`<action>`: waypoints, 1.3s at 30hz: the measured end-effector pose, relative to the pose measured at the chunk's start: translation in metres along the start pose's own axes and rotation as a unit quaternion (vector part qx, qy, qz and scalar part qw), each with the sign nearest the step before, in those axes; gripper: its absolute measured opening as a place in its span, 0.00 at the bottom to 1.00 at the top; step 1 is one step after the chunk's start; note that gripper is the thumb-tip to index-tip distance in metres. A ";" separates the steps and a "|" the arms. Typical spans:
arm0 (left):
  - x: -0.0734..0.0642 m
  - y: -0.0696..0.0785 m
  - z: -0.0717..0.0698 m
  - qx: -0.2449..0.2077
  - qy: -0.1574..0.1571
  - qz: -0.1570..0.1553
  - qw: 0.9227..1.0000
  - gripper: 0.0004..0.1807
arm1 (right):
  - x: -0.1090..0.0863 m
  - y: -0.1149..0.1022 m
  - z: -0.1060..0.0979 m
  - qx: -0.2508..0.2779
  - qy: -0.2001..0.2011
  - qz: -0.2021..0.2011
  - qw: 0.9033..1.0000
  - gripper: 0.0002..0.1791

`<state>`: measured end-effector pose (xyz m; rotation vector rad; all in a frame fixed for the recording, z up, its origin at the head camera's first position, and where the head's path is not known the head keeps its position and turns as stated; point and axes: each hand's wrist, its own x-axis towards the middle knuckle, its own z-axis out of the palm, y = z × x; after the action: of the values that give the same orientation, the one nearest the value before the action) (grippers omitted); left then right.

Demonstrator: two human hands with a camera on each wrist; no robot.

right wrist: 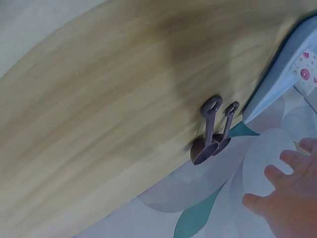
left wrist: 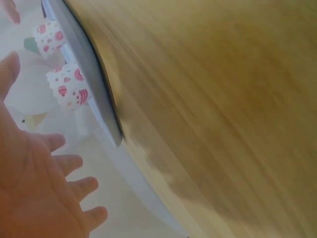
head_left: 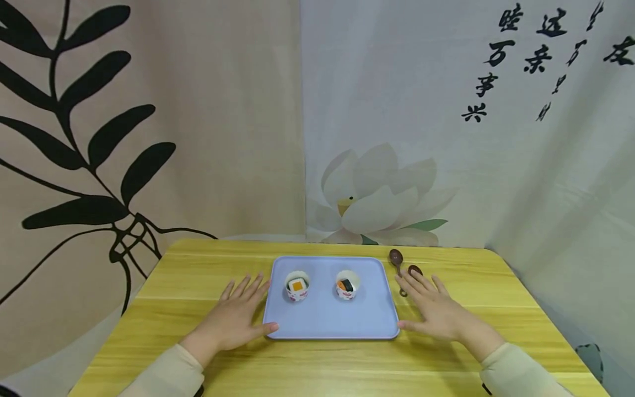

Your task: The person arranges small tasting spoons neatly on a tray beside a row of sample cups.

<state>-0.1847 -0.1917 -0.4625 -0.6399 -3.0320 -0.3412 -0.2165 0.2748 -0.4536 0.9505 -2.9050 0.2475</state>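
Note:
Between my hands lies a pale blue tray (head_left: pixel 329 322) with two patterned paper cups on it. The left cup (head_left: pixel 297 294) holds a white piece with an orange square on top. In the right cup (head_left: pixel 346 293) are orange, black and white pieces. My left hand (head_left: pixel 237 317), fingers spread, is at the tray's left edge, its thumb over the near left corner. My right hand (head_left: pixel 436 313) is spread at the right edge, its thumb by the near right corner. Its fingertips overlap two brown measuring spoons, the larger spoon (right wrist: pixel 208 134) and the smaller spoon (right wrist: pixel 228 129).
The wooden table (head_left: pixel 327 369) has a curtain (head_left: pixel 238 138) with a plant print behind it on the left. A second, pale curtain (head_left: pixel 446 165) with a lotus and black characters hangs behind on the right.

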 end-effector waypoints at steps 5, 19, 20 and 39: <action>0.001 0.000 -0.002 -0.002 -0.010 0.008 1.000 0.51 | 0.004 -0.002 0.006 0.006 -0.015 0.002 1.000 0.52; 0.006 0.002 -0.001 -0.018 -0.048 0.011 0.999 0.51 | 0.011 -0.006 0.015 0.009 -0.038 -0.001 0.999 0.53; 0.006 0.003 -0.001 -0.022 -0.050 0.009 0.998 0.51 | 0.011 -0.006 0.016 0.011 -0.041 -0.001 0.999 0.53; 0.006 -0.002 0.012 -0.040 -0.061 -0.001 0.997 0.54 | 0.010 -0.007 0.020 0.036 -0.080 0.009 0.996 0.55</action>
<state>-0.1907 -0.1879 -0.4744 -0.6877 -3.1492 -0.4407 -0.2208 0.2596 -0.4708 1.0003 -3.0701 0.2925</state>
